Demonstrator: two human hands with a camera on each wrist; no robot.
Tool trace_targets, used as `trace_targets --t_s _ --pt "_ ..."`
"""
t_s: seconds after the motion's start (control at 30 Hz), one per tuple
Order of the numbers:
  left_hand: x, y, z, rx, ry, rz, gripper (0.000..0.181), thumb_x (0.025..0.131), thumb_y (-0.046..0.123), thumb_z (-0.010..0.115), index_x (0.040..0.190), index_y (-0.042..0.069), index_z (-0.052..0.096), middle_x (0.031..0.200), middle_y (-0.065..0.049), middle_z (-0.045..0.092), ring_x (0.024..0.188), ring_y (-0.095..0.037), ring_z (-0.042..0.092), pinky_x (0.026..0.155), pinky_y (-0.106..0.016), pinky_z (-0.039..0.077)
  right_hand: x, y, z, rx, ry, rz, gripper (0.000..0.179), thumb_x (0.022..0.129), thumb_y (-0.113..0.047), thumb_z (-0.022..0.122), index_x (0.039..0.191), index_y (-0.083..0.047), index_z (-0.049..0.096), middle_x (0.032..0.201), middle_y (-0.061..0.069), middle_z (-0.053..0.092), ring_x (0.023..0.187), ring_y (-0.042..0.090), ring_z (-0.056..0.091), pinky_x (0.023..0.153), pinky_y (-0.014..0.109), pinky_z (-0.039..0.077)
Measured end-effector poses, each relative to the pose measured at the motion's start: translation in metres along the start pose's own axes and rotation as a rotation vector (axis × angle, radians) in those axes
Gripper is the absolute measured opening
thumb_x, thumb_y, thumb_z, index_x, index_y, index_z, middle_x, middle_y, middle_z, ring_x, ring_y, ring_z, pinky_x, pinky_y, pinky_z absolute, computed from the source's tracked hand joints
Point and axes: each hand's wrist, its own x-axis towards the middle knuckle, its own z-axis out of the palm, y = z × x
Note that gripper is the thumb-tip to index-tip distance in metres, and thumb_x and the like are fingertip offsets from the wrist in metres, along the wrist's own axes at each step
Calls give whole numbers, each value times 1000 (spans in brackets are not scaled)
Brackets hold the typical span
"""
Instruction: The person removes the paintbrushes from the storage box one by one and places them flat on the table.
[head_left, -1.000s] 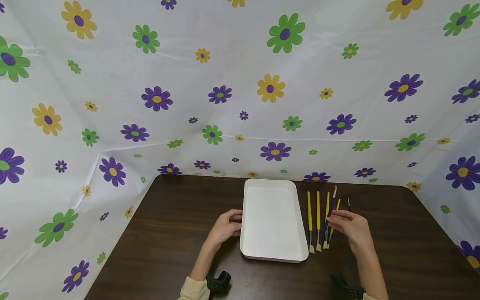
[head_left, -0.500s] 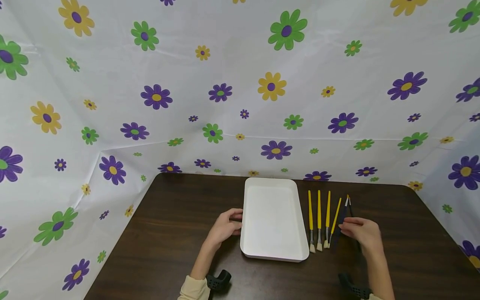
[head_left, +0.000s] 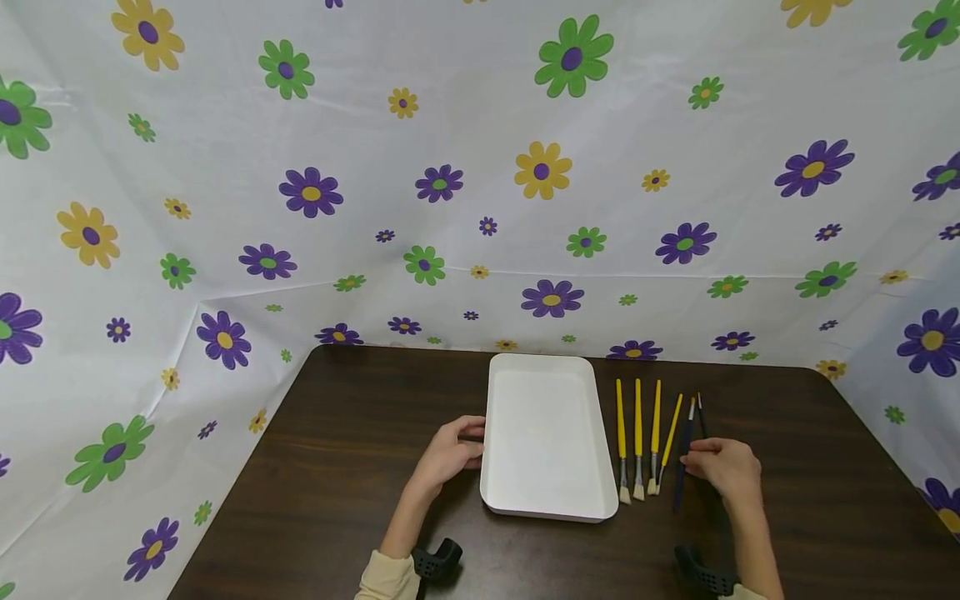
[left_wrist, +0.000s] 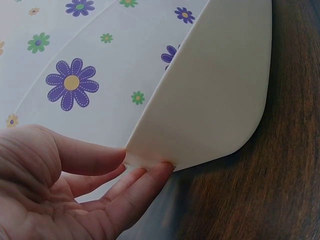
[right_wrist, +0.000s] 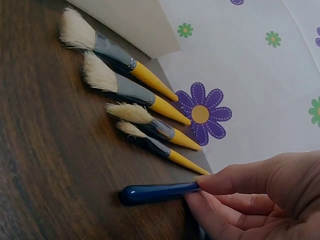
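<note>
A white rectangular tray lies on the table with its long sides running away from me. My left hand holds its left side; in the left wrist view the thumb is at the rim and the fingertips are at the bottom edge. To the right, my right hand pinches a blue-handled paintbrush between thumb and fingers, its rounded handle end toward me and low over the wood. Left of it, several yellow-handled paintbrushes lie in a row, bristles toward me. A thin dark paintbrush is partly hidden behind the right hand.
The dark wooden table extends to both sides of the tray. Behind it hangs a white flower-print cloth, which also covers both sides. Each wrist wears a black camera mount.
My right hand has moved right with the blue paintbrush, from over the yellow brushes to beside the last one, and lowered it to the table. The left hand has stayed at the tray.
</note>
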Motion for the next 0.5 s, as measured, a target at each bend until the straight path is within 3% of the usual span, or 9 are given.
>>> trace_targets --t_s 0.5 --pt "1 -1 -1 -1 -2 2 45 93 -6 61 138 -14 55 123 -28 63 98 -29 70 82 -43 62 6 -2 6 -179 24 -64 20 88 5 66 99 22 67 69 11 72 57 13 70 53 24 55"
